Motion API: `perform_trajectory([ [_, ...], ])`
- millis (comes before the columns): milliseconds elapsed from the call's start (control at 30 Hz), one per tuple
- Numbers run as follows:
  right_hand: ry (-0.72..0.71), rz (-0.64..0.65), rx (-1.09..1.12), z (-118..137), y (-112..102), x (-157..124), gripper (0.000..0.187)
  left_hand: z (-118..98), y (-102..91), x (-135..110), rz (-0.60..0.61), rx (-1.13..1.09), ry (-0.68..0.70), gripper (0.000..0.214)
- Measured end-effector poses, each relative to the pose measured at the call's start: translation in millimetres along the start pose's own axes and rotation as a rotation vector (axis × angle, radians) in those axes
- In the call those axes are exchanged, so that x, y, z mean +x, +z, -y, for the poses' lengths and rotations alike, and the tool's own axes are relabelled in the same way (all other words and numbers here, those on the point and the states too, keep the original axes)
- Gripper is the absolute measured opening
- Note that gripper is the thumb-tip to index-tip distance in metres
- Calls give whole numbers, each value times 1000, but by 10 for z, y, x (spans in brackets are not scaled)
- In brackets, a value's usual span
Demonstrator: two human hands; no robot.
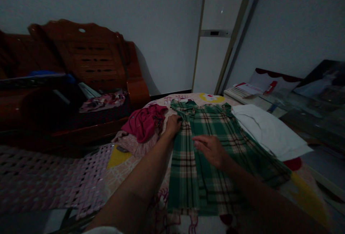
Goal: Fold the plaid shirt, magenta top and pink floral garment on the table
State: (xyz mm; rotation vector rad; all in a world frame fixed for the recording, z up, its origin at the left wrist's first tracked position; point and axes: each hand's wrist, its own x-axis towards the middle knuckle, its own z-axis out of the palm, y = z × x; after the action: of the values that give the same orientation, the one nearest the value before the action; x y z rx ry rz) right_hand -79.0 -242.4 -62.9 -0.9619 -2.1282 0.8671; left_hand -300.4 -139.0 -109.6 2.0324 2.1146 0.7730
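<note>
A green plaid shirt (215,126) lies spread out with its collar end away from me. At its left edge, below the collar, my left hand (173,123) is closed, with curled fingers on the cloth; the fingertips are partly hidden. My right hand (211,150) is over the middle of the shirt, by the long front strip. Its index finger stretches left and the other fingers are loosely bent, with nothing seen in them. I cannot tell whether it touches the cloth.
Left of the shirt lie crumpled pink and red clothes (144,122); right of it, a folded white cloth (269,131). All rest on a patterned cover (118,173). A wooden bench (94,54), a woven pink seat (54,180) and a glass-topped table (304,108) stand around.
</note>
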Motion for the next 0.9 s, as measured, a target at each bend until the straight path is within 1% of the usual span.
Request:
perform_trajectory([
  [67, -126, -36, -144, -103, 7, 348, 31, 24, 9, 5, 3, -36, -28, 34],
  [133, -192, -47, -223, -261, 55, 711, 34, 37, 4, 8, 10, -68, -60, 35],
  [233, -208, -55, -337, -532, 187, 1218, 35, 24, -22, 8, 13, -106, -113, 36],
  [333, -197, -14, -440, -710, 333, 1628, 38, -2, -61, 0, 18, -155, -174, 34],
  [400, -180, 20, -517, -742, 418, 1833, 38, -8, -83, -4, 25, -196, -204, 32],
  [467, -139, 51, -600, -723, 491, 1982, 34, -2, -95, -3, 30, -232, -220, 30],
  [600, -64, 131, -707, -656, 563, 2157, 30, 22, -84, 13, 28, -260, -248, 30],
  [700, -48, 137, -707, -670, 461, 2261, 32, 29, -62, 31, 13, -274, -284, 31],
  [767, -22, 81, -683, -723, 296, 2342, 33, 28, -49, 41, 13, -278, -298, 31],
  [833, 55, -55, -616, -807, 80, 2417, 28, 27, -37, 47, 15, -276, -305, 31],
  [900, 160, -236, -556, -907, -134, 2454, 29, 30, -27, 49, 9, -278, -307, 31],
])
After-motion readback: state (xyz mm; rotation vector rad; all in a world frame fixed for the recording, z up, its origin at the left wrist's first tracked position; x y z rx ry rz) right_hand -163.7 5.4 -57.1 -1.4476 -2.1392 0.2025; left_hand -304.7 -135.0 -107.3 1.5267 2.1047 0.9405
